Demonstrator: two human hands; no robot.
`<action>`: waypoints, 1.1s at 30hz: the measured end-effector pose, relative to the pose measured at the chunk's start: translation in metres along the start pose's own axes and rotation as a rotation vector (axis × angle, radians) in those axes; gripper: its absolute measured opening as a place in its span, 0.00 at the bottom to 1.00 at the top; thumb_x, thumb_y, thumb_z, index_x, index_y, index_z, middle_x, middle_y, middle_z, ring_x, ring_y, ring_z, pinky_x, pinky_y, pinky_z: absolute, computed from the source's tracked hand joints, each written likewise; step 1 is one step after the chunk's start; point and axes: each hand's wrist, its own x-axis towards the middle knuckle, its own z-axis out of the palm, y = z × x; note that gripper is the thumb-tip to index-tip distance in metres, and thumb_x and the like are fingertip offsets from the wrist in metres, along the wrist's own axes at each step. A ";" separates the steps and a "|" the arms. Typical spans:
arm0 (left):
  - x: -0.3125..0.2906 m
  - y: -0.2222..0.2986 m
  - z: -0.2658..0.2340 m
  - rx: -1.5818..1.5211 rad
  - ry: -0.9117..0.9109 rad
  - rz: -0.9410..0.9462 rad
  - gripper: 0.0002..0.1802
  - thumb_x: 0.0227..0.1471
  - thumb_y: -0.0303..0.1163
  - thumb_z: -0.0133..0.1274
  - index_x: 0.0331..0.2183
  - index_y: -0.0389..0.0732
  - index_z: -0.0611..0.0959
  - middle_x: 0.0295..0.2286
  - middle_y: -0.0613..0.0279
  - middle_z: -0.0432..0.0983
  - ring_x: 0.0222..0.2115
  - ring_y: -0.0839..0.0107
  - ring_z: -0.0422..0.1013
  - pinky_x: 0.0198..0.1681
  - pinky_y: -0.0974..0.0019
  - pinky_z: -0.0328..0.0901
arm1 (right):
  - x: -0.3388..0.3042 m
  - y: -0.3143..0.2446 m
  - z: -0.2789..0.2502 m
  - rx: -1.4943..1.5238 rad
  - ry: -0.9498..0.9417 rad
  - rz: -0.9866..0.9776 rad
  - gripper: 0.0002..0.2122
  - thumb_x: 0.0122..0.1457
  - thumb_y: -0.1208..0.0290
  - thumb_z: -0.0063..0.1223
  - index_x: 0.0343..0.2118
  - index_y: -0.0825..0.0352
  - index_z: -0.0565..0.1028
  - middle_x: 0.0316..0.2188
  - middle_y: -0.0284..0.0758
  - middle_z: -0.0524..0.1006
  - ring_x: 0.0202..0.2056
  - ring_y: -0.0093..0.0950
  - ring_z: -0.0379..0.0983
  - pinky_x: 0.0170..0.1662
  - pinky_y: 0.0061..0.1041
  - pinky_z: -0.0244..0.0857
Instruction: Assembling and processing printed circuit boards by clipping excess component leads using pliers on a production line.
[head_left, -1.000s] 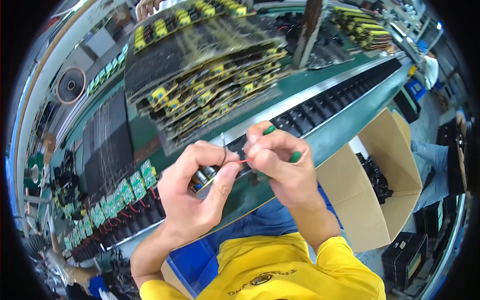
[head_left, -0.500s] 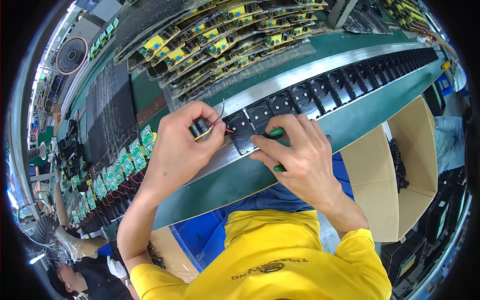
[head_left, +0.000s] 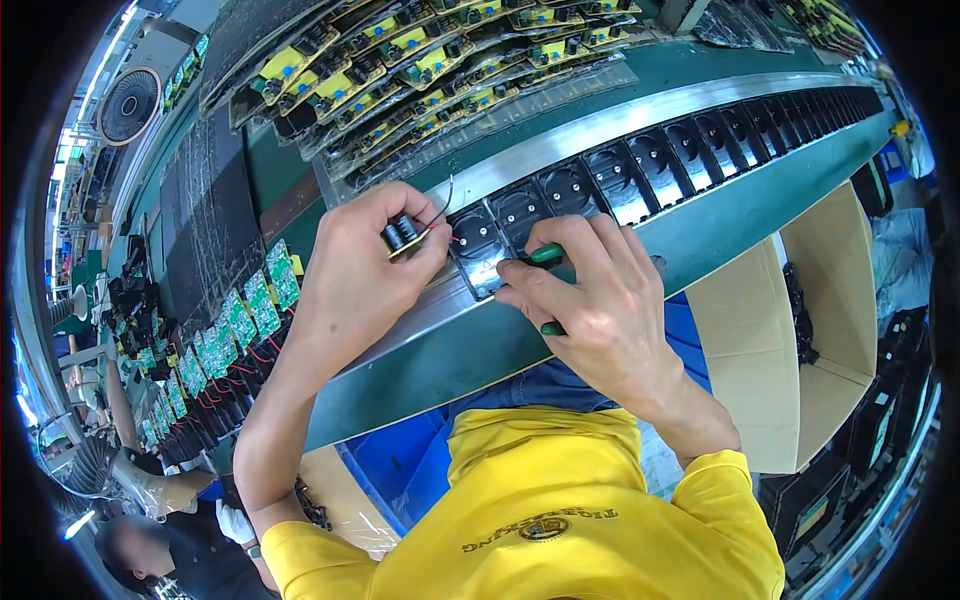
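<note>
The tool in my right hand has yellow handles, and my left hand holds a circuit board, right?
No, not yellow: in the head view, the tool in your right hand is green-handled. Your left hand does hold a circuit board.

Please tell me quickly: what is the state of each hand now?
Left hand: closed, holding a small circuit board.
Right hand: closed around a green-handled tool.

L hand [head_left: 362, 265] curled; R hand [head_left: 597, 300] ditto
</note>
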 end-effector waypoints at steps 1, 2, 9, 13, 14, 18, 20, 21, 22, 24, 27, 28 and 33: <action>0.000 0.000 0.000 0.004 0.001 0.013 0.03 0.57 0.22 0.66 0.35 0.35 0.87 0.27 0.66 0.84 0.26 0.77 0.70 0.34 0.71 0.67 | 0.000 0.000 0.000 0.006 -0.002 0.004 0.07 0.57 0.70 0.78 0.38 0.59 0.92 0.46 0.30 0.79 0.40 0.29 0.72 0.46 0.30 0.70; 0.000 0.000 0.001 0.003 -0.001 0.013 0.03 0.57 0.22 0.66 0.35 0.35 0.87 0.27 0.66 0.84 0.26 0.77 0.70 0.34 0.71 0.67 | 0.000 0.000 0.000 0.005 -0.003 0.006 0.07 0.57 0.70 0.78 0.38 0.59 0.92 0.46 0.30 0.79 0.40 0.29 0.72 0.46 0.30 0.70; 0.000 -0.002 0.001 0.039 0.001 0.033 0.03 0.57 0.22 0.66 0.35 0.35 0.87 0.27 0.66 0.84 0.26 0.76 0.70 0.34 0.71 0.67 | 0.000 0.002 0.000 0.005 -0.010 0.006 0.07 0.56 0.70 0.78 0.38 0.59 0.92 0.47 0.29 0.79 0.40 0.29 0.72 0.46 0.30 0.70; -0.001 -0.001 0.000 0.048 0.009 0.029 0.03 0.57 0.22 0.66 0.35 0.35 0.87 0.28 0.65 0.84 0.26 0.76 0.70 0.34 0.71 0.67 | 0.000 0.002 -0.001 0.006 -0.020 0.007 0.08 0.56 0.70 0.78 0.39 0.58 0.92 0.47 0.29 0.79 0.40 0.29 0.71 0.46 0.30 0.70; -0.001 -0.001 0.001 0.050 0.008 0.032 0.03 0.58 0.22 0.66 0.35 0.35 0.87 0.28 0.65 0.84 0.26 0.76 0.70 0.34 0.70 0.67 | 0.000 0.002 -0.001 0.008 -0.023 0.010 0.08 0.56 0.70 0.78 0.39 0.58 0.92 0.47 0.30 0.79 0.40 0.29 0.71 0.46 0.30 0.70; 0.000 0.003 0.003 0.060 -0.001 0.035 0.04 0.57 0.22 0.66 0.35 0.34 0.87 0.29 0.63 0.85 0.27 0.72 0.72 0.35 0.68 0.69 | -0.001 0.002 -0.001 0.010 -0.026 0.014 0.08 0.56 0.70 0.79 0.38 0.58 0.92 0.47 0.29 0.79 0.39 0.29 0.71 0.45 0.30 0.70; 0.000 0.007 0.004 0.072 -0.011 0.030 0.05 0.55 0.22 0.67 0.35 0.33 0.87 0.31 0.59 0.88 0.29 0.64 0.77 0.39 0.63 0.72 | 0.000 0.002 0.000 0.006 -0.019 0.013 0.07 0.56 0.70 0.79 0.38 0.58 0.92 0.47 0.29 0.79 0.39 0.30 0.71 0.45 0.30 0.70; 0.000 0.008 0.004 0.077 -0.015 0.027 0.06 0.54 0.22 0.67 0.35 0.32 0.87 0.32 0.57 0.89 0.30 0.60 0.79 0.41 0.61 0.74 | 0.000 0.001 0.000 0.004 -0.016 0.012 0.07 0.56 0.69 0.78 0.37 0.58 0.92 0.47 0.29 0.79 0.39 0.30 0.71 0.45 0.30 0.70; 0.000 0.009 0.004 0.076 -0.015 0.029 0.06 0.54 0.22 0.67 0.35 0.32 0.87 0.32 0.57 0.89 0.30 0.60 0.79 0.41 0.61 0.74 | 0.000 0.002 0.000 0.002 -0.015 0.012 0.07 0.56 0.69 0.78 0.37 0.58 0.92 0.47 0.29 0.79 0.39 0.30 0.71 0.45 0.30 0.70; 0.001 0.009 0.004 0.082 -0.034 0.027 0.06 0.55 0.22 0.67 0.36 0.33 0.88 0.33 0.57 0.88 0.30 0.60 0.79 0.41 0.61 0.74 | 0.000 0.002 -0.002 -0.008 -0.020 -0.008 0.12 0.54 0.71 0.79 0.42 0.58 0.91 0.46 0.29 0.80 0.39 0.29 0.71 0.45 0.30 0.70; 0.002 0.009 0.003 0.089 -0.055 0.028 0.05 0.56 0.22 0.67 0.36 0.34 0.88 0.34 0.58 0.88 0.30 0.59 0.79 0.41 0.60 0.73 | 0.004 0.000 -0.006 -0.021 -0.023 -0.027 0.17 0.53 0.73 0.80 0.47 0.58 0.90 0.46 0.29 0.80 0.38 0.28 0.71 0.45 0.29 0.70; 0.002 0.006 0.001 0.101 -0.068 0.078 0.05 0.56 0.22 0.67 0.37 0.35 0.89 0.35 0.59 0.87 0.31 0.59 0.79 0.41 0.60 0.73 | 0.011 -0.005 -0.014 0.143 -0.014 0.023 0.16 0.56 0.71 0.78 0.48 0.59 0.89 0.45 0.30 0.79 0.37 0.27 0.70 0.44 0.29 0.69; 0.001 -0.012 -0.009 0.155 -0.119 0.256 0.05 0.59 0.21 0.66 0.39 0.39 0.90 0.38 0.63 0.85 0.34 0.60 0.79 0.41 0.60 0.73 | 0.040 -0.009 -0.028 0.864 0.037 0.185 0.14 0.70 0.60 0.67 0.52 0.63 0.84 0.38 0.31 0.77 0.33 0.24 0.67 0.40 0.28 0.65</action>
